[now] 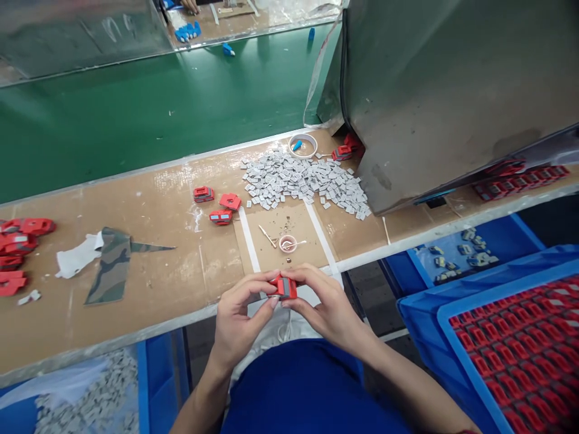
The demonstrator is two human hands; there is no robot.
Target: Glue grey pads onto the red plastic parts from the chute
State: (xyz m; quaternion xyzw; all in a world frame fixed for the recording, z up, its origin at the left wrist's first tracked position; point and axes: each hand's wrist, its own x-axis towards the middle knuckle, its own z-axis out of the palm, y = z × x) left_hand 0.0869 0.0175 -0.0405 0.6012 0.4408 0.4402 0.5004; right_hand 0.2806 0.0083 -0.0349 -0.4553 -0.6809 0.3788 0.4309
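Between my two hands is a small red toy car part [286, 288] with a grey section, held above the near edge of the bench. My left hand [246, 310] pinches its left end with thumb and fingertips. On its right end the fingers of my right hand [319, 298] are closed. Just beyond lie a small cup [287, 243] with a white stick across it and a thin pale stick [267, 236]. Farther back spreads a heap of small grey pieces [303, 175]. Several red car parts, one of them [221, 217] near the heap, rest to its left.
A metal housing [443, 90] rises at the right. Beyond the bench [181, 289] runs a green belt [158, 114]. A camouflage cloth [111, 265] and more red parts [20, 238] lie left. Blue crates [452, 337] stand below right, another [156, 380] below left. Another person's hand [190, 6] shows far back.
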